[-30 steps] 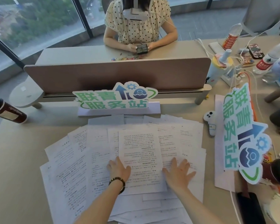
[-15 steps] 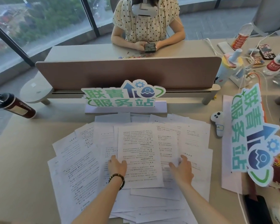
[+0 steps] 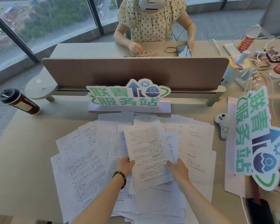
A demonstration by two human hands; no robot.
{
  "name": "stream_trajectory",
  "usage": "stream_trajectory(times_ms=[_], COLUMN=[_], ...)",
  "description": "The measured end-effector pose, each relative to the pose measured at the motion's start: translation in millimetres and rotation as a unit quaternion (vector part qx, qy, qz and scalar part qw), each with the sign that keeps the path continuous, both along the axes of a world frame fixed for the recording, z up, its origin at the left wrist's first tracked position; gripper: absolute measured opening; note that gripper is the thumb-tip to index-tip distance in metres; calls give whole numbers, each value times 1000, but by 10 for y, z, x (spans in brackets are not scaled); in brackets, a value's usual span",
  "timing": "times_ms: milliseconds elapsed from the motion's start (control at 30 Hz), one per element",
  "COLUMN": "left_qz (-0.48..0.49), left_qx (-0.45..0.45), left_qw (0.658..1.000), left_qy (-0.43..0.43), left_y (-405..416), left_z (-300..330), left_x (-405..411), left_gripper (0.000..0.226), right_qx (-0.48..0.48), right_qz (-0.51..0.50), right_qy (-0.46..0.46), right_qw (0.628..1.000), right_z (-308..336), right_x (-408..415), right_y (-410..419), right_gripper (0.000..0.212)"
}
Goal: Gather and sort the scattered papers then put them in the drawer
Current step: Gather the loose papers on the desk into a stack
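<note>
Several printed white papers [image 3: 81, 164] lie fanned out and overlapping on the beige desk in front of me. One sheet [image 3: 148, 152] in the middle is lifted above the pile. My left hand [image 3: 125, 165], with a beaded bracelet on the wrist, grips the sheet's left edge. My right hand [image 3: 178, 169] grips its right edge, and a second sheet seems to sit just behind it. No drawer is in view.
A green sign [image 3: 128, 96] stands at the back of the pile and another [image 3: 262, 139] lies at the right. A dark red tumbler [image 3: 19, 101] lies at the left. A divider panel [image 3: 134, 71] separates me from a seated person. Bottles, cables and a small plush toy [image 3: 223, 125] crowd the right.
Both hands lay flat on the papers before; now they have taken hold of the middle sheet by its two sides and raised it off the pile.
</note>
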State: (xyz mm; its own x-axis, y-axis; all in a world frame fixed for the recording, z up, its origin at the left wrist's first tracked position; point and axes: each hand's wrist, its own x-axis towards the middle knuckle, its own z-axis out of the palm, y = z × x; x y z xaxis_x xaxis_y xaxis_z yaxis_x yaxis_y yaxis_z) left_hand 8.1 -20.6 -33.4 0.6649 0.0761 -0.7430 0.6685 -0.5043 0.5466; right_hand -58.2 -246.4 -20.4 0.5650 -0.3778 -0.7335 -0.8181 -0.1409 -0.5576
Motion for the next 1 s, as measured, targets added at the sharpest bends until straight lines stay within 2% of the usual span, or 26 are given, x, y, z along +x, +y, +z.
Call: stream_trajectory(times_ms=[67, 167, 233, 300, 467, 567, 600, 700, 767, 800, 833, 900, 1000], left_qz=[-14, -19, -18, 7, 86, 110, 119, 139, 148, 150, 150, 151, 153], left_qx=[-15, -32, -48, -81, -165, -204, -221, -267, -277, -282, -290, -303, -316], left_qw=[1000, 999, 999, 997, 981, 971, 966, 949, 942, 939, 936, 932, 928], left_qy=[-1, -9, -6, 5, 55, 59, 61, 94, 117, 126, 132, 132, 125], left_y=[-44, -90, -98, -103, -80, -60, -55, -43, -34, -29, -28, -33, -51], left_z=[81, 175, 184, 175, 129, 130, 138, 151, 176, 187, 198, 223, 204], left_x=[-6, -29, -29, -21, 33, 43, 43, 47, 48, 46, 43, 36, 33], left_gripper=[12, 15, 21, 29, 31, 35, 36, 41, 41, 39, 37, 34, 30], right_qx=[20, 21, 37, 68, 111, 128, 121, 65, -16, -76, -136, -220, -239], right_qz=[0, -2, -17, -28, -47, -72, -75, -60, -20, 19, 69, 167, 246], right_qy=[-5, -24, -32, -47, -47, -32, -34, -42, -61, -66, -56, -21, 2], right_qw=[1000, 999, 999, 996, 992, 989, 989, 995, 998, 995, 987, 961, 939], right_z=[34, -7, -53, -39, -14, 0, -15, -65, -55, -58, -82, -130, -170], right_x=[-5, -6, -6, 5, -6, -22, -28, -42, -46, -45, -51, -55, -42], right_y=[9, 12, 0, -8, -72, -75, -66, -36, -10, -11, -22, -31, -11], right_gripper=[56, 33, 29, 34, 57, 81, 79, 56, 23, 18, 19, 41, 57])
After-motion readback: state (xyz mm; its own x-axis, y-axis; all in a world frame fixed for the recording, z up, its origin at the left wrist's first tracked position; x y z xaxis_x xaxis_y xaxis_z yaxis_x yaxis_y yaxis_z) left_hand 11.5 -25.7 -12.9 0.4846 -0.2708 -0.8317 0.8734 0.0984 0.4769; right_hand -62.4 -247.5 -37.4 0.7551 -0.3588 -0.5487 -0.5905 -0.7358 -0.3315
